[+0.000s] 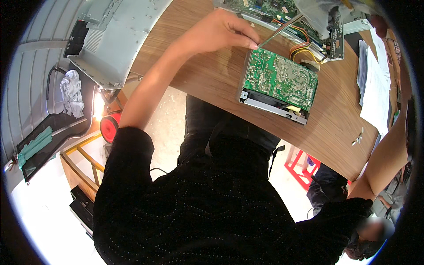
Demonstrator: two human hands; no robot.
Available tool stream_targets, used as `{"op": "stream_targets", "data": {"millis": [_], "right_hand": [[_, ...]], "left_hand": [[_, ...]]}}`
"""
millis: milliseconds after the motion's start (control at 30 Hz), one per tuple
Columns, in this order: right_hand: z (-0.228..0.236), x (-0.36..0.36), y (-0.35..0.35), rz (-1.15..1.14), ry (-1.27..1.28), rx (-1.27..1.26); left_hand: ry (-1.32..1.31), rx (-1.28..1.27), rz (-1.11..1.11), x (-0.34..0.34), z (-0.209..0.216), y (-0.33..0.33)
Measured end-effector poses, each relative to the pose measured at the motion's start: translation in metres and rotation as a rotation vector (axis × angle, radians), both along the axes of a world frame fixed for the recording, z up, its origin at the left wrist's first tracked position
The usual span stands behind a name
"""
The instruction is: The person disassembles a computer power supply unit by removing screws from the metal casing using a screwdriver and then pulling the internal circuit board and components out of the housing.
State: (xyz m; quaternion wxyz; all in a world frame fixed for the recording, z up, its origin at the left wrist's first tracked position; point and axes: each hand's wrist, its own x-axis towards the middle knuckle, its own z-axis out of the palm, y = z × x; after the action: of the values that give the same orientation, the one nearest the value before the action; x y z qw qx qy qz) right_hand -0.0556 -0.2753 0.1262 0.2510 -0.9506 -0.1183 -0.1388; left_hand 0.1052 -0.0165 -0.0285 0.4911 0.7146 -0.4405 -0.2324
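Observation:
My left hand (225, 31) reaches over the table with thumb and forefinger pinched together at the far left corner of a green circuit board (282, 77). What lies between the fingertips is too small to make out. The board sits solder side up in an open metal case (269, 106) at the table's near edge. A thin metal tool (285, 28) slants down from the upper right, its tip meeting my left fingertips; its other end is hidden by a whitish, blurred plastic-like thing (316, 13). My right forearm (384, 165) runs up the right rim; the hand is out of sight.
Colored wires (302, 42) lead toward a larger circuit board (260, 6) behind. Papers (373, 84) and small white bits (358, 138) lie at the right. A metal casing (115, 35) stands at the left. Another person (375, 229) is at the lower right.

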Motion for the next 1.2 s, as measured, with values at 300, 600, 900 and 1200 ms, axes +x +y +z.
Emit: {"op": "stream_targets", "data": {"millis": [300, 600, 900, 1200], "right_hand": [[0.013, -0.005, 0.002, -0.006, 0.005, -0.042], [0.018, 0.001, 0.004, 0.040, -0.007, -0.048], [0.050, 0.017, 0.008, 0.105, -0.054, -0.144], [0.078, 0.046, 0.041, 0.241, -0.091, -0.376]], "left_hand": [[0.079, -0.016, -0.062, 0.005, -0.007, -0.007], [0.070, -0.016, -0.048, 0.003, -0.008, 0.001], [-0.128, -0.249, 0.136, -0.024, 0.051, -0.014], [-0.142, -0.308, -0.068, -0.019, 0.061, -0.017]]}}
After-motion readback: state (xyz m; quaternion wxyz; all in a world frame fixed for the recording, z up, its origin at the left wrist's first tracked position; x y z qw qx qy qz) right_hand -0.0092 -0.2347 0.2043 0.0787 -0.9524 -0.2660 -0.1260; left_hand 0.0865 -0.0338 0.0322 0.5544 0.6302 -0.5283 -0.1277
